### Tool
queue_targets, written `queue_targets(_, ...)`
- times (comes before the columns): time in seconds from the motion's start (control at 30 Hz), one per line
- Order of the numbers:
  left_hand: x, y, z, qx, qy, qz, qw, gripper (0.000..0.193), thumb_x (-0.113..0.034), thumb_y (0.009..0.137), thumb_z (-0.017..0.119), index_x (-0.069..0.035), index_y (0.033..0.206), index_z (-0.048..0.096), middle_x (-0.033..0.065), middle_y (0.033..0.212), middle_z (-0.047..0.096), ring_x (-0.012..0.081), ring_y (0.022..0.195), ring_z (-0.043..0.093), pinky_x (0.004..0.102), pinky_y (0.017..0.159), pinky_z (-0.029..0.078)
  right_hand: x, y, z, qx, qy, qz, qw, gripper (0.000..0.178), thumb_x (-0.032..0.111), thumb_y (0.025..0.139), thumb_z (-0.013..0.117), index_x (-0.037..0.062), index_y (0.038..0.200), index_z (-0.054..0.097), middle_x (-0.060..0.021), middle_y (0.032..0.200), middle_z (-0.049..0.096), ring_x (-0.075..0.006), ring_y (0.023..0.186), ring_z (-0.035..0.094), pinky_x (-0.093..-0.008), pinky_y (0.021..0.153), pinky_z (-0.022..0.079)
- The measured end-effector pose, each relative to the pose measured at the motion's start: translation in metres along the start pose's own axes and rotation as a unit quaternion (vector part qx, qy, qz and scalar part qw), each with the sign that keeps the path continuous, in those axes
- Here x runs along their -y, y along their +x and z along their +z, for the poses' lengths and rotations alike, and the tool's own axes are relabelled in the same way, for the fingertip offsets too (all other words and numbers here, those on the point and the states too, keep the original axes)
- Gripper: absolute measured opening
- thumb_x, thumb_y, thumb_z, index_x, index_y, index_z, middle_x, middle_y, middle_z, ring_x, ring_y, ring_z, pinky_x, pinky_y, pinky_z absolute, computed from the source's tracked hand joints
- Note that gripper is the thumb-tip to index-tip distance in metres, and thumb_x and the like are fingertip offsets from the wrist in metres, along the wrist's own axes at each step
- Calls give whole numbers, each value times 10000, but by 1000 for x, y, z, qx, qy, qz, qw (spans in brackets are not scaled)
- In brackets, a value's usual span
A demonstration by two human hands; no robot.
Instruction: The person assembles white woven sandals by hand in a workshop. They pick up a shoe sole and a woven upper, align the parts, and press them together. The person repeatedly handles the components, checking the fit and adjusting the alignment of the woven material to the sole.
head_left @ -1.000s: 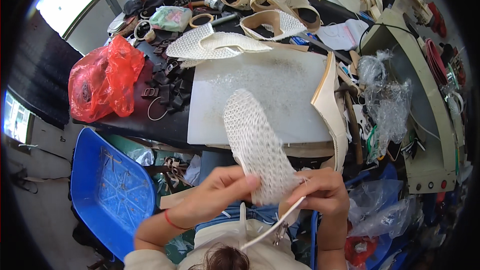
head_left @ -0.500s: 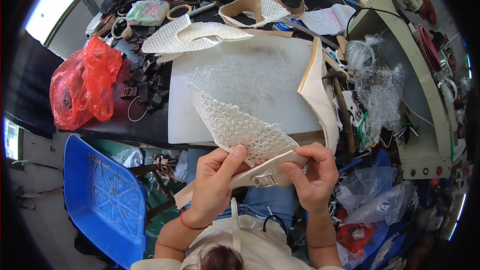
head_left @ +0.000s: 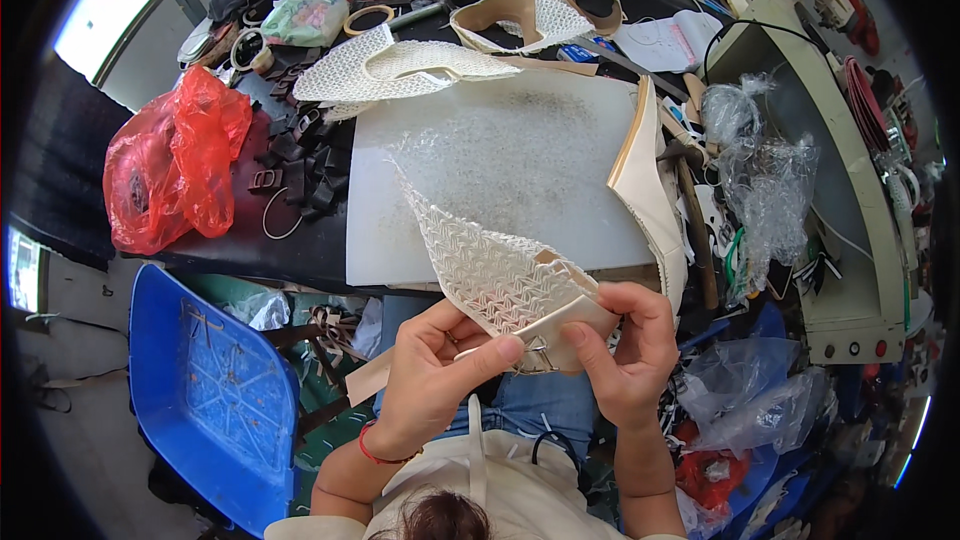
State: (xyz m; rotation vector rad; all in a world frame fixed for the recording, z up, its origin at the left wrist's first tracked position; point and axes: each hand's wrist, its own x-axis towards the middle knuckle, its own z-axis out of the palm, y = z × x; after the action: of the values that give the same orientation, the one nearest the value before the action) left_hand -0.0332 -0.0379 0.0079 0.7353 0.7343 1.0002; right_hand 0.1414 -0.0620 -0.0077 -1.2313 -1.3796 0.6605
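A cream woven shoe upper (head_left: 485,275) is held up between my hands, above my lap and over the near edge of a white board. Along its lower edge runs a smooth cream strap (head_left: 562,317) with a metal buckle (head_left: 538,354). My left hand (head_left: 430,372) is closed on the upper, its thumb pressed beside the buckle and its fingers partly hidden behind. A beige strip (head_left: 368,378) sticks out past that hand on the left. My right hand (head_left: 632,352) pinches the strap's right end between thumb and fingers.
The white board (head_left: 480,155) lies on the dark table. More woven uppers (head_left: 400,68) sit behind it; a smooth cream piece (head_left: 645,180) and a hammer (head_left: 690,210) lie along its right. A red plastic bag (head_left: 180,165) and dark buckled straps (head_left: 310,165) are left; a blue bin (head_left: 210,400) stands below.
My left thumb has slid right along the strap, close to the buckle. The woven upper has tilted, and a tan-edged part now shows at its right end. The view has shifted slightly.
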Motion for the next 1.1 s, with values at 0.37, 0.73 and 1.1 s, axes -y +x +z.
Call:
queue_targets(0.37,1,0,-1,-31,51,-27,998,386,-56,813,650,63,1158,528,142,1049,629,158,953,605,279,845,483,8,5,-2,34,-11,38,999,287,36,770,675,-12,1040,587,-87,864,582,-133,756,543,-252,678,437)
queue_targets(0.73,-37,10,-8,103,155,-23,982,511,-90,821,628,56,1257,406,131,1130,574,188,1043,553,295,878,445,-11,-1,-18,144,156,105,972,615,270,709,776,-25,1166,489,-124,1135,533,-198,1085,497,-328,962,350)
queue_targets(1.1,-20,-24,-35,10,107,-50,993,651,-147,776,728,9,1297,371,126,1234,496,180,1107,515,313,907,456,0,-23,24,73,314,174,930,310,32,826,656,-59,1110,571,-102,1043,630,-131,937,576,-284,857,448)
